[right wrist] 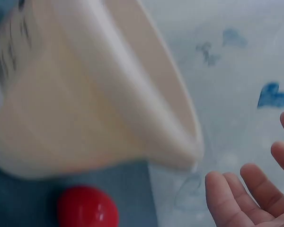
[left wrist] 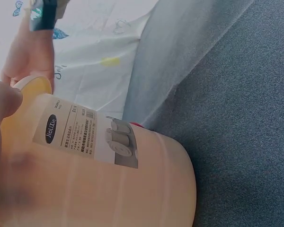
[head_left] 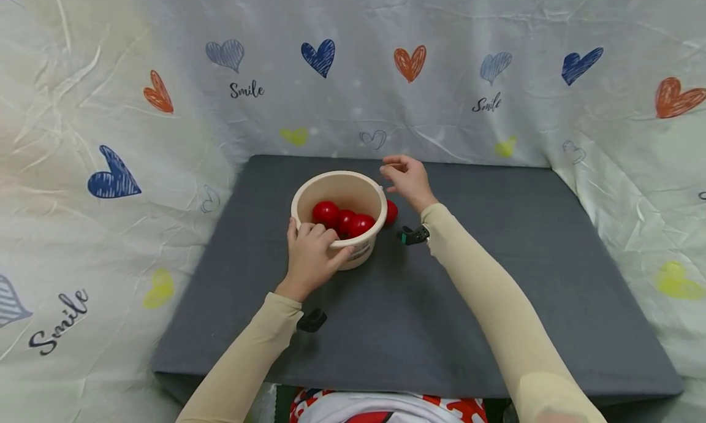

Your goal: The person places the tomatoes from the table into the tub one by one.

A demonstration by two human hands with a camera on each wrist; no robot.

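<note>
A cream plastic bucket stands on the dark table, with several glossy red balls inside. My left hand grips its near left rim, fingers over the edge and thumb along the outside; the left wrist view shows the thumb at the rim and a printed label on the wall. Beyond the right rim, my right hand is raised with nothing in it, fingers loosely bent. Another red ball lies on the table against the bucket's right side, partly hidden by it; the right wrist view shows it below the bucket.
A dark grey cloth covers the table. Behind it and at both sides hangs a pale curtain printed with hearts and lettering. Each wrist wears a black strap device.
</note>
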